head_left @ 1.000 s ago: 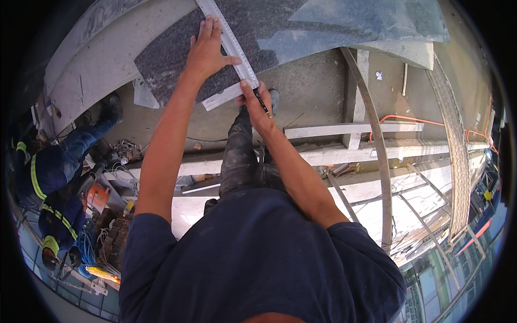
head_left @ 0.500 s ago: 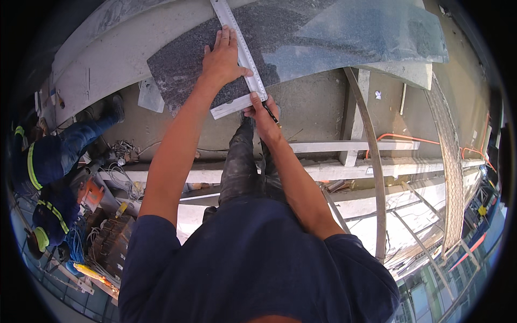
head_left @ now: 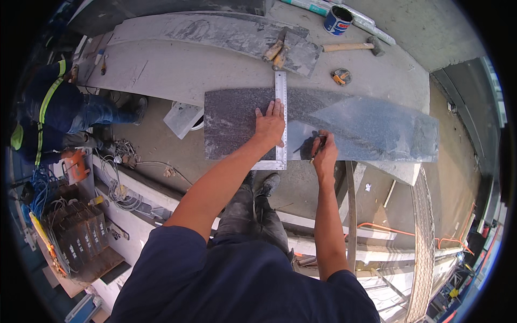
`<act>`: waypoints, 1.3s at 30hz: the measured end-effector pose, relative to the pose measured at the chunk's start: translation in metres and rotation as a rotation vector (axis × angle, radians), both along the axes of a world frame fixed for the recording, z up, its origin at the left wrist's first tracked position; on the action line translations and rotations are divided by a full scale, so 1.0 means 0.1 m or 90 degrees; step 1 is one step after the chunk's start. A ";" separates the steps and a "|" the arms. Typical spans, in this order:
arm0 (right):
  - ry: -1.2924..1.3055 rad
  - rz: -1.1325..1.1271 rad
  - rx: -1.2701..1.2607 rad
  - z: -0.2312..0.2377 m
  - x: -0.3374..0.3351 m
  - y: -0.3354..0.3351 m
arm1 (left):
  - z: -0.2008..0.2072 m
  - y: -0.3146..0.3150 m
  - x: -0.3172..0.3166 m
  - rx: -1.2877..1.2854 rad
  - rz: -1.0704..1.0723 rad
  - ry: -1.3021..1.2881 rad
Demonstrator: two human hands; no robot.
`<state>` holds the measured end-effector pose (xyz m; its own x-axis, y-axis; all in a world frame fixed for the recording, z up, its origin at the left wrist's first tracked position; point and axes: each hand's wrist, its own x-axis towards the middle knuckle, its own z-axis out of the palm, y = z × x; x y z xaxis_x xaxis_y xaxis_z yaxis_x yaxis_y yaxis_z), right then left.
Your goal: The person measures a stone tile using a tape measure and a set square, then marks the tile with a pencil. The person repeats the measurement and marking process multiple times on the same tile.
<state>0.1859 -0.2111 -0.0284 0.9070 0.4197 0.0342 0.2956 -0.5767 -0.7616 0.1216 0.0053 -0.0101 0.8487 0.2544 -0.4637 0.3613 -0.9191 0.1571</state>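
A long dark grey stone slab (head_left: 231,121) lies across in front of me, its right part paler with glare. A metal try square (head_left: 280,86) rests on it, its long ruled arm crossing the slab and its short arm along the near edge. My left hand (head_left: 270,126) lies flat on the square and slab, fingers stretched away from me. To the right of the square, my right hand (head_left: 326,153) grips a slim dark pen (head_left: 318,149) over the slab. The pen's tip is too small to tell whether it touches the stone.
Beyond the slab, a pale ledge (head_left: 177,62) carries tools with wooden handles (head_left: 273,51), a hammer (head_left: 347,47), a tape measure (head_left: 341,76) and a blue-labelled tin (head_left: 338,20). A co-worker in a reflective vest (head_left: 46,107) is at left, near cables and an orange tool (head_left: 76,166).
My view has shifted, bringing the ledge's tools into sight. My right hand has left the square's corner and moved right over the slab with the pen. My left hand stays on the square.
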 end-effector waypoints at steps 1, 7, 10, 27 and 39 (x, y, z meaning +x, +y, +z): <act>-0.039 0.002 -0.019 -0.11 0.23 0.11 | 0.02 0.02 -0.01 0.001 0.001 -0.011; -0.135 0.073 -0.174 -0.44 1.34 0.48 | -0.37 -0.12 0.08 0.037 -0.011 -0.045; -0.133 0.076 -0.222 -0.57 1.71 0.73 | -0.38 -0.08 -0.01 0.084 0.000 -0.067; -0.047 -0.036 -0.014 -0.37 0.67 0.94 | -0.26 -0.17 0.09 0.145 -0.004 -0.121; -0.107 -0.126 -0.111 -0.48 0.12 1.03 | -0.31 -0.16 0.07 0.144 0.021 -0.149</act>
<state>0.1978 -0.1084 -0.0761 0.9595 0.2479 0.1341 0.2779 -0.7532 -0.5962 0.1284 -0.0108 -0.0408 0.9150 0.3581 -0.1858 0.3700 -0.9284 0.0328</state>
